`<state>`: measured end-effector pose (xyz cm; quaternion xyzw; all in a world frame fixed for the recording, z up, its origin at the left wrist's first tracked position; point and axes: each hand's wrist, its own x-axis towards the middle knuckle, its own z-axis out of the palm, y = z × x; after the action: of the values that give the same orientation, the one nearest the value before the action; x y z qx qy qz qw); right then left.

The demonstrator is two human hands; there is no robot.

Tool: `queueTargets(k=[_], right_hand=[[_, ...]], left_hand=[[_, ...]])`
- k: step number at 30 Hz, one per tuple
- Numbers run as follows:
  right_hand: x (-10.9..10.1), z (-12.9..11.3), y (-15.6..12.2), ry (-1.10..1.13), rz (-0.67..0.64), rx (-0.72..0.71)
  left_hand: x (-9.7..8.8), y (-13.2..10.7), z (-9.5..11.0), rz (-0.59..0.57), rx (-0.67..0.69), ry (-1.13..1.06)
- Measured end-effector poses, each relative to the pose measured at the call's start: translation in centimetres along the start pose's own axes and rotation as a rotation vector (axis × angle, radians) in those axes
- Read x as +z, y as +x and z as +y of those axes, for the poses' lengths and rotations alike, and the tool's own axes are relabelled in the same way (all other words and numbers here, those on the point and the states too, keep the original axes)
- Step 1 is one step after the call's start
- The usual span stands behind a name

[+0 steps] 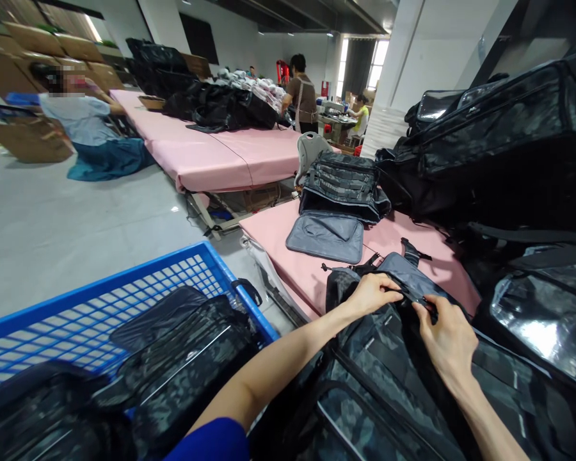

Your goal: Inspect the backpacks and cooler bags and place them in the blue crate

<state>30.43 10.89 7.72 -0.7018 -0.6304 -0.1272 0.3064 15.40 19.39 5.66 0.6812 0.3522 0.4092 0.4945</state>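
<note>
A dark camouflage backpack (384,349) lies in front of me on a pink-covered table (288,272), partly open with a grey panel (403,272) showing at its far edge. My left hand (375,293) pinches the black edge of this backpack between thumb and fingers. Close to its right, my right hand (445,336) is closed on the same edge, thumb and index finger pressed together. A small dark piece between the fingertips is too fine to make out. Beyond the hands stands another camouflage bag (343,179) with its grey flap (325,238) folded down onto the table.
A blue plastic crate (125,282) holding dark bags stands at my left. Black and camouflage bags (499,134) are piled high on my right. A second pink table (221,157) carries black bags (235,109). One person (84,121) sits low at the left; another (303,96) stands behind that table.
</note>
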Motion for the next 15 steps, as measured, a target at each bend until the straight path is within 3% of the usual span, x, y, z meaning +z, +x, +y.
queueTargets(k=[4, 10, 12, 15], right_hand=[[0.6, 0.4, 0.9, 0.592, -0.183, 0.328], [-0.8, 2.3, 3.3, 1.146, -0.309, 0.546], [-0.8, 2.0, 3.2, 1.229, -0.423, 0.638], [0.3, 0.3, 2.9, 1.168, -0.636, 0.668]], left_hand=[[0.1, 0.0, 0.1, -0.029, -0.025, -0.063], [-0.3, -0.3, 0.0, -0.006, 0.044, -0.055], [-0.9, -0.2, 0.3, 0.009, 0.134, 0.012], [-2.2, -0.1, 1.1, -0.026, 0.336, 0.229]])
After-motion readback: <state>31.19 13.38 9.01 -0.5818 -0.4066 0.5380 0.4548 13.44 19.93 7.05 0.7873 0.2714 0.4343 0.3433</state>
